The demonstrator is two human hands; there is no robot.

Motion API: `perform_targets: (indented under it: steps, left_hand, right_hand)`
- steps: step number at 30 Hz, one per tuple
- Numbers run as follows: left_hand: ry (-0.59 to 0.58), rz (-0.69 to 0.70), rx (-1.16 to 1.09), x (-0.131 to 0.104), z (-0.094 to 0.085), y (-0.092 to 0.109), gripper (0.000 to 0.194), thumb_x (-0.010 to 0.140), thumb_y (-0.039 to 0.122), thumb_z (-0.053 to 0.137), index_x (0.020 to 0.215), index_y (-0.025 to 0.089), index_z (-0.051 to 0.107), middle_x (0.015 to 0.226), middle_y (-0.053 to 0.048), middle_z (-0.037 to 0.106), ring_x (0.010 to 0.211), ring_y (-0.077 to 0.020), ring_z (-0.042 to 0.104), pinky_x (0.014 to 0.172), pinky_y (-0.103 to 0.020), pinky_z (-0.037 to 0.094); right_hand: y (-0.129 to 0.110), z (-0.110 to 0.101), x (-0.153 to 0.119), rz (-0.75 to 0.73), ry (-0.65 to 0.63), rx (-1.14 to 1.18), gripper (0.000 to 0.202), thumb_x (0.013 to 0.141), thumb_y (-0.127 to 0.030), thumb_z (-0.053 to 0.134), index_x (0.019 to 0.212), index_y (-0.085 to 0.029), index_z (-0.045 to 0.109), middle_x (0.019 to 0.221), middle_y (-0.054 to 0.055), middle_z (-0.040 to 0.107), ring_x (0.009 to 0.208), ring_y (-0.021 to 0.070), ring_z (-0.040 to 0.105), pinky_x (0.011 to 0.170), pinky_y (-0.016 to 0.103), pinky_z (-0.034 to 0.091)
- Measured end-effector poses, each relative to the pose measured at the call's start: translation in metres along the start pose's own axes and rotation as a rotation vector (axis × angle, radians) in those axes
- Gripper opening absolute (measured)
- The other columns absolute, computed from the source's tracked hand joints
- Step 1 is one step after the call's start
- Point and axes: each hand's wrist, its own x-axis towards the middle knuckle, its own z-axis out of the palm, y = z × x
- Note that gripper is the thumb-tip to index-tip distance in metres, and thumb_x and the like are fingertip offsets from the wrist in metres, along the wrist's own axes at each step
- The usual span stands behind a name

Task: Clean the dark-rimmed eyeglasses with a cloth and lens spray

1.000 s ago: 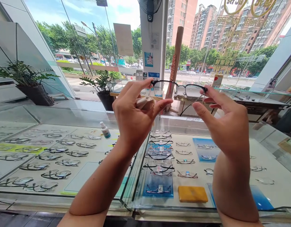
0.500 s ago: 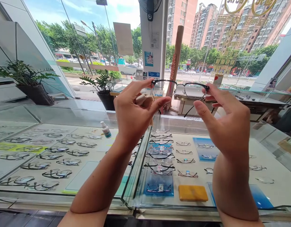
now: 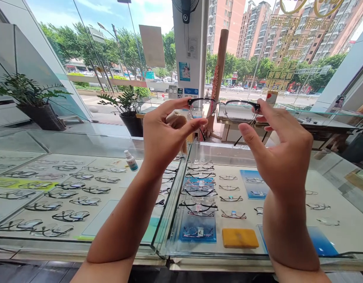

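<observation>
A pair of eyeglasses (image 3: 220,104) with a dark upper rim and clear lenses is held up in front of me, above the glass counter. My left hand (image 3: 166,131) grips its left end between thumb and fingers. A beige cloth (image 3: 181,124) is bunched in that same palm, partly hidden by the fingers. At the other end, my right hand (image 3: 283,145) pinches the frame near the hinge, its thumb held lower. Both temples point away from me and hang slightly down.
Below, a glass display case (image 3: 175,220) holds rows of eyeglasses. A small white bottle (image 3: 131,161) stands on the glass at left, and a yellow case (image 3: 240,238) lies near the front. Potted plants (image 3: 127,106), a fan (image 3: 186,10) and a wooden post (image 3: 219,70) are beyond.
The eyeglasses have tilted a little, with the right side slightly lower and the lenses turned. Both hands keep their hold. The whole view has shifted slightly.
</observation>
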Motion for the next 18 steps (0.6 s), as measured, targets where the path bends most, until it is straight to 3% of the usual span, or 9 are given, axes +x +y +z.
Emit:
perform_targets:
  steps: [7, 15, 18]
  left_hand:
    - [-0.015, -0.011, -0.025, 0.0046, -0.0026, -0.0036, 0.051, 0.069, 0.048, 0.107, 0.113, 0.031, 0.088, 0.092, -0.005, 0.078, 0.06, -0.013, 0.052, 0.046, -0.033, 0.022]
    - [0.019, 0.048, 0.025, -0.0013, -0.0003, 0.0002, 0.054, 0.073, 0.054, 0.105, 0.12, 0.035, 0.086, 0.111, -0.006, 0.083, 0.068, -0.017, 0.062, 0.05, -0.035, 0.033]
    - [-0.022, 0.047, 0.017, -0.0038, 0.0029, 0.0032, 0.06, 0.074, 0.061, 0.102, 0.124, 0.034, 0.084, 0.117, -0.007, 0.083, 0.078, -0.02, 0.068, 0.051, -0.035, 0.037]
  right_hand:
    - [-0.0042, 0.0016, -0.0016, -0.004, 0.011, 0.009, 0.049, 0.106, -0.047, 0.068, 0.152, -0.031, 0.072, 0.131, 0.013, 0.081, 0.125, 0.037, 0.076, 0.109, 0.062, 0.063]
    - [0.0011, 0.0032, -0.002, 0.023, -0.032, 0.004, 0.054, 0.105, -0.051, 0.068, 0.155, -0.03, 0.069, 0.134, 0.014, 0.08, 0.123, 0.0383, 0.077, 0.106, 0.064, 0.064]
    - [0.003, 0.0043, -0.0021, 0.052, -0.04, -0.031, 0.057, 0.104, -0.054, 0.069, 0.154, -0.027, 0.07, 0.133, 0.016, 0.081, 0.119, 0.0386, 0.078, 0.106, 0.065, 0.064]
